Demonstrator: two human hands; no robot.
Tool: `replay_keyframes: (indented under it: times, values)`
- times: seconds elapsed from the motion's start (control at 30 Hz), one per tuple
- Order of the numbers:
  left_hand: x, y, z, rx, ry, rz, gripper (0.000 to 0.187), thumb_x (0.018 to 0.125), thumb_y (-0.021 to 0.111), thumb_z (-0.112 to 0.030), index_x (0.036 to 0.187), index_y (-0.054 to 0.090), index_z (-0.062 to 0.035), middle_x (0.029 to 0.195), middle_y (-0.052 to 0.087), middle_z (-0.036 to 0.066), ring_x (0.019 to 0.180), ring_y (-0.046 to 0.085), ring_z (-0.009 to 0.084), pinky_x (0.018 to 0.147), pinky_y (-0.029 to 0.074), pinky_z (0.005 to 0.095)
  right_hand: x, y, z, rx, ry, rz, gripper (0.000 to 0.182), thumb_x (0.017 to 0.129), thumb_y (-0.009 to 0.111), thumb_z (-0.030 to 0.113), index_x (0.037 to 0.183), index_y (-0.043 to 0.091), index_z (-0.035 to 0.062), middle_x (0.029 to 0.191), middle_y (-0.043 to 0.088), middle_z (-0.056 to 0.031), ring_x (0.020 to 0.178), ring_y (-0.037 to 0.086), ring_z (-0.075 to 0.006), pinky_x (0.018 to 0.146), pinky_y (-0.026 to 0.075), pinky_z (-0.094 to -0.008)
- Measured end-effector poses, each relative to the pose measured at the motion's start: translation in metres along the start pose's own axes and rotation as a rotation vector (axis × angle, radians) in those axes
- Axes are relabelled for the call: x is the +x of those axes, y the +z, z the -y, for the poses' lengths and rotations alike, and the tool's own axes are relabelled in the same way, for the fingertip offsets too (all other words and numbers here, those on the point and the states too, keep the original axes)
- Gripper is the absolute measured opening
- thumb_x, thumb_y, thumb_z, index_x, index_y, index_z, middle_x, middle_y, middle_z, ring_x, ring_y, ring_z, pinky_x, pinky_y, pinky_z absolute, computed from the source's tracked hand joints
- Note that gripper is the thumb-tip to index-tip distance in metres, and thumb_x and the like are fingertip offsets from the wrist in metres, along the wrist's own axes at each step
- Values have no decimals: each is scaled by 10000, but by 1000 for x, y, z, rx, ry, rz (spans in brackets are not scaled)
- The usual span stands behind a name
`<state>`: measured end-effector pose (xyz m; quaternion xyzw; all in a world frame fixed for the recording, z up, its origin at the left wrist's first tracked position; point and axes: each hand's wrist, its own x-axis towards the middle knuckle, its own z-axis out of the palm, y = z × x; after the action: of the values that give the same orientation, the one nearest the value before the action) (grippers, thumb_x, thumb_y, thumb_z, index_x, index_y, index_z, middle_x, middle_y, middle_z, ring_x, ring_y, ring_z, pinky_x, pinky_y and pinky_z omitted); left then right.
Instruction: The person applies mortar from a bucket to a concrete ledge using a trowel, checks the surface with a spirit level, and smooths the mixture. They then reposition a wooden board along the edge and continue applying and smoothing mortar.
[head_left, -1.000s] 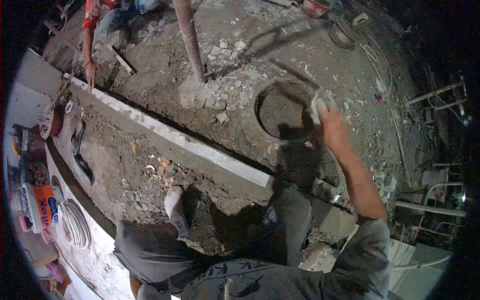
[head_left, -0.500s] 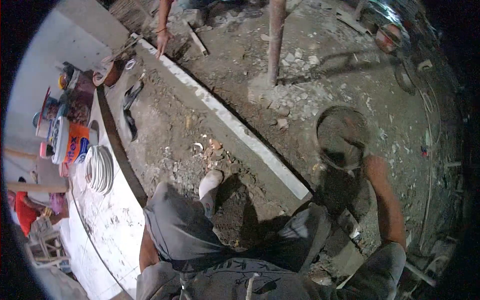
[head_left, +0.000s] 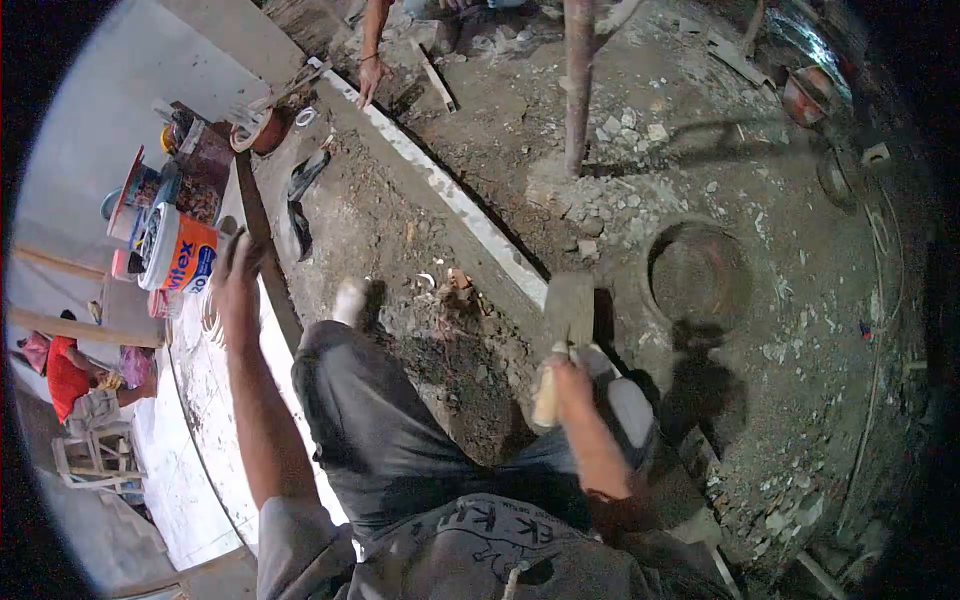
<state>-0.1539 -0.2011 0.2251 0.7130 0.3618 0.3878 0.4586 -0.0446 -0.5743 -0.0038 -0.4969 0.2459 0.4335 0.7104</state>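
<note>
My right hand (head_left: 568, 388) is closed around the light wooden handle of a trowel (head_left: 570, 305). The trowel's flat grey blade points away from me and overlaps the near end of a long, white-topped bar (head_left: 450, 195) on the ground. Over by the white surface on the left, my left hand (head_left: 238, 285) is raised with its fingers stretched out and holds nothing. Behind that hand is a coil of pale cable (head_left: 210, 318), mostly covered by it. Close to the hand stands a white and orange bucket (head_left: 182, 250).
A co-worker's hand (head_left: 370, 80) touches the bar's far end. A round, dark-rimmed pan (head_left: 697, 275) lies to the right, and an upright post (head_left: 578, 90) stands beyond. Rubble (head_left: 630, 130) covers the ground. Another person in red (head_left: 68, 380) is at far left.
My right hand has left the round pan's rim and come inward, now with the trowel. My left hand has risen into view at the left. The view and my feet have shifted.
</note>
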Motion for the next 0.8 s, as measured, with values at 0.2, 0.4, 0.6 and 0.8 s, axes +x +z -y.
replay_keyframes:
  times: [0.2,0.4,0.6,0.8]
  values:
    - [16,115,96,206,-53,418,447,824,624,-325,1155,570,-29,945,656,126,880,607,191,776,465,311,57,53,-48,134,-74,-323,565,796,545,179,1308,336,63,1067,513,-171,857,547,-269,686,489,-427]
    - [62,134,131,777,-50,988,435,823,596,-326,1158,561,-50,947,631,190,879,616,293,785,474,350,208,135,-116,-97,-348,-363,434,802,549,201,1180,444,17,1017,543,-161,822,573,-277,730,476,-440]
    - [180,120,145,289,-245,770,441,852,589,-286,1183,523,-2,1059,613,196,937,614,259,797,470,341,281,357,-41,-938,-599,-311,340,877,502,349,999,558,36,911,600,-121,871,562,-230,707,442,-357]
    - [229,79,183,436,-272,818,319,824,618,-173,1058,560,36,871,624,166,685,615,259,640,489,303,257,373,-35,-164,-208,-416,332,854,560,281,1029,506,4,927,559,-142,764,543,-260,663,453,-372]
